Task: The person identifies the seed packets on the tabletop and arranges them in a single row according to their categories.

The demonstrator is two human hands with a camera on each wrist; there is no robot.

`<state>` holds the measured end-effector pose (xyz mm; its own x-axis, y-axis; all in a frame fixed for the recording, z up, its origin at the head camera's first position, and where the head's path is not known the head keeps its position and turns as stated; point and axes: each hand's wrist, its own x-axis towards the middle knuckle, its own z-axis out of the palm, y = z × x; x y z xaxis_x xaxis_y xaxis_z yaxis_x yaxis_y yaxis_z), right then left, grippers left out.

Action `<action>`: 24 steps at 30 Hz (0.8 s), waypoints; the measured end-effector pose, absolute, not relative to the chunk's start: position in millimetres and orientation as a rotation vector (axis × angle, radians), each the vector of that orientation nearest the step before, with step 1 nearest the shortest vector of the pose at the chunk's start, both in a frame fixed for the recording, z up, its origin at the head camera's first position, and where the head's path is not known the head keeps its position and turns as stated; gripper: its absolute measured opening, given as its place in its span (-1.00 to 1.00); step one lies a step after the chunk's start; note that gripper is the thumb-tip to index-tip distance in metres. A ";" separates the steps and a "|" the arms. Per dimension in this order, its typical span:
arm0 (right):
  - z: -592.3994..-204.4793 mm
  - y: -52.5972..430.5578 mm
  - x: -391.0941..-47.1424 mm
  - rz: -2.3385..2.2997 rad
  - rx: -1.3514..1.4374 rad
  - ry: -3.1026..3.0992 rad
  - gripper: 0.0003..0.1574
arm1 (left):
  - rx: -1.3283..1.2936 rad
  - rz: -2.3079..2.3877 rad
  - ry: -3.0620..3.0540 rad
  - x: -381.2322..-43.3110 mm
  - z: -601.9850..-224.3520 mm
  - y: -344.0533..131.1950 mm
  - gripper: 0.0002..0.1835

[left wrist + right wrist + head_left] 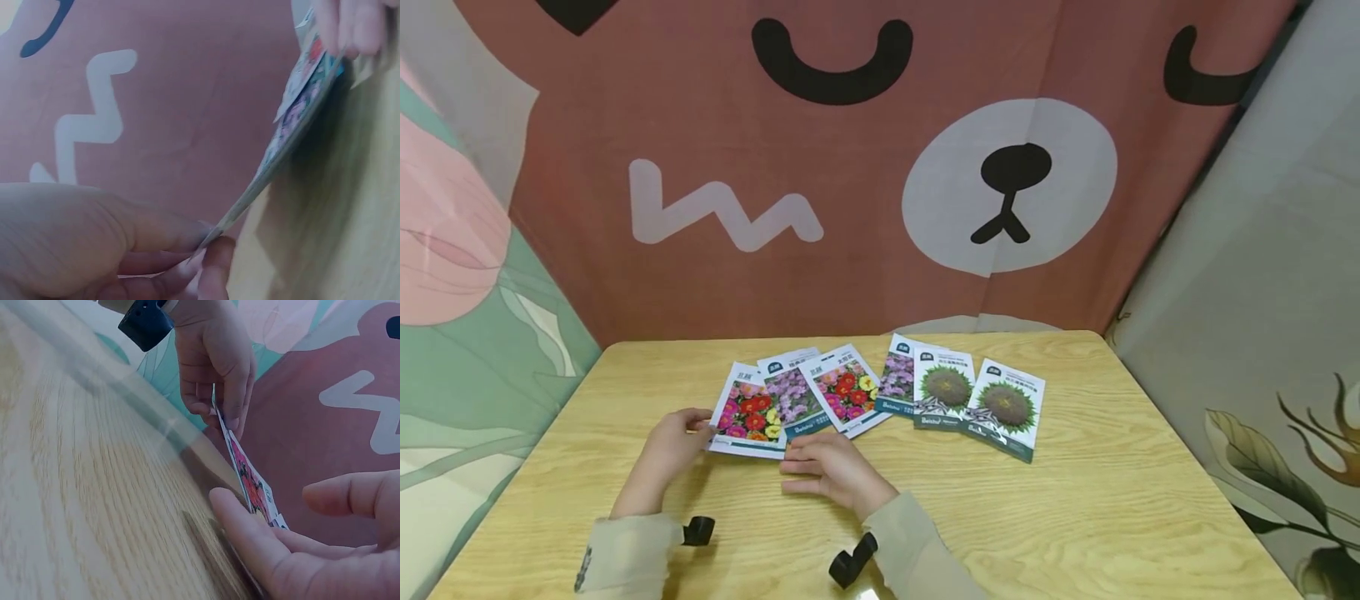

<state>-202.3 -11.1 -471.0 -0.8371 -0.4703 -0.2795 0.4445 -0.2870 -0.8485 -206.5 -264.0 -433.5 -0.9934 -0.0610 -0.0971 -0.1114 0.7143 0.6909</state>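
Between thumb and fingers, my left hand (673, 454) pinches the left edge of a seed packet (747, 417) with red, pink and yellow flowers. In the left wrist view the packet looks tilted, its near side lifted off the table. My right hand (838, 471) is by that packet's lower right corner, fingers extended. The right wrist view shows its thumb (340, 494) apart from the fingers, near the packet's edge; whether they touch it I cannot tell. A purple-flower packet (793, 396) and another red-flower packet (848, 392) overlap alongside.
Farther right, a purple-flower packet (895, 383) is partly covered by a sunflower-head packet (945, 387), with a similar packet (1006, 408) beside it. All lie on a wooden table (1075, 517). A printed curtain (850, 283) hangs behind the far edge.
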 end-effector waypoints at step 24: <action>-476.8 -22.3 -194.0 -2.083 -0.062 1.388 -0.56 | -0.012 1.138 2.477 -176.6 -401.7 -297.8 -0.85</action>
